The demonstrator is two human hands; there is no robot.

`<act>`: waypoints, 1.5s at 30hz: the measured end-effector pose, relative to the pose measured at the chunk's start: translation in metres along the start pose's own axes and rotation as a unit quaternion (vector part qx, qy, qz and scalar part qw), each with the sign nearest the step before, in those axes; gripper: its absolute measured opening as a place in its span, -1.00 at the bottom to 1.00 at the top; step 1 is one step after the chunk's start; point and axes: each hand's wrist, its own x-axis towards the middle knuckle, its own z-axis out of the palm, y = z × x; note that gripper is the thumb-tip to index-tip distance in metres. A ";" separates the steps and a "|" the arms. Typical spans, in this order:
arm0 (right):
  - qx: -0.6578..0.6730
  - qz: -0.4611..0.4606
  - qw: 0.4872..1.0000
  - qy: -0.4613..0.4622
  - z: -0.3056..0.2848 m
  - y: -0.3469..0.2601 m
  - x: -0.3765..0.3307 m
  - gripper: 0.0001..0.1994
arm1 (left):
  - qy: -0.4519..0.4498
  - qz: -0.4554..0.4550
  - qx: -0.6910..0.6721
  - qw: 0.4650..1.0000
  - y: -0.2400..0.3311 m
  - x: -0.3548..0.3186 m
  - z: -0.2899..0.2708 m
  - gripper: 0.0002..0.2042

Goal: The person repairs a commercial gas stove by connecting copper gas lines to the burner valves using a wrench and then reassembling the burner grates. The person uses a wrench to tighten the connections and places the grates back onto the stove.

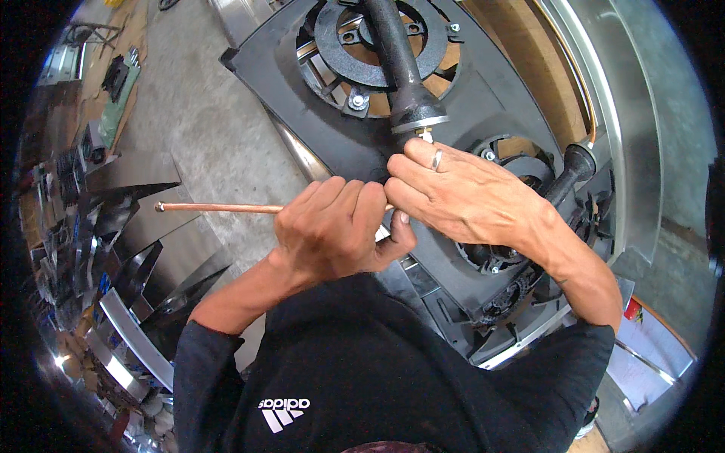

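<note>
A black long-sleeved top with a white chest logo; a silver ring (436, 159) on the right hand (461, 198).

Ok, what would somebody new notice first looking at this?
Two bare hands meet mid-frame: the left hand grips a thin copper tube that juts out leftward, and the right hand, wearing a ring, presses at the tube's other end. Just above, a black cast-iron burner pipe lies across the dark stove panel.

Copper-coloured tube (219, 208), black cast-iron burner pipe (396, 60) on a dark grey panel (483, 90), silver ring (436, 159), grey floor (204, 128)

Stacked steel panels (121, 332) on concrete floor (204, 128)
</note>
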 end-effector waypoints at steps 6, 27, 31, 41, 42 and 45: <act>0.010 -0.010 1.000 0.016 0.002 0.003 0.001 -0.89 | 0.000 0.034 0.009 0.999 -0.009 0.001 0.002 -0.65; -0.036 0.154 0.972 0.174 -0.040 -0.008 -0.033 -0.22 | -0.074 -0.034 -0.082 0.993 0.006 0.006 -0.018 -0.88; 0.003 0.168 0.970 0.178 -0.027 -0.012 -0.034 -0.24 | -0.079 -0.044 -0.094 0.991 0.010 0.007 -0.016 -0.85; -0.136 0.278 0.903 0.297 -0.058 -0.037 -0.083 -0.32 | -0.067 -0.017 -0.088 0.994 0.012 0.002 -0.010 -0.91; -0.179 0.295 0.883 0.318 -0.065 -0.043 -0.098 -0.35 | -0.063 -0.015 -0.079 0.995 0.012 0.002 -0.010 -0.92; -0.268 0.363 0.826 0.339 -0.085 -0.079 -0.156 -0.49 | -0.033 0.011 -0.080 0.996 0.012 0.002 -0.010 -0.91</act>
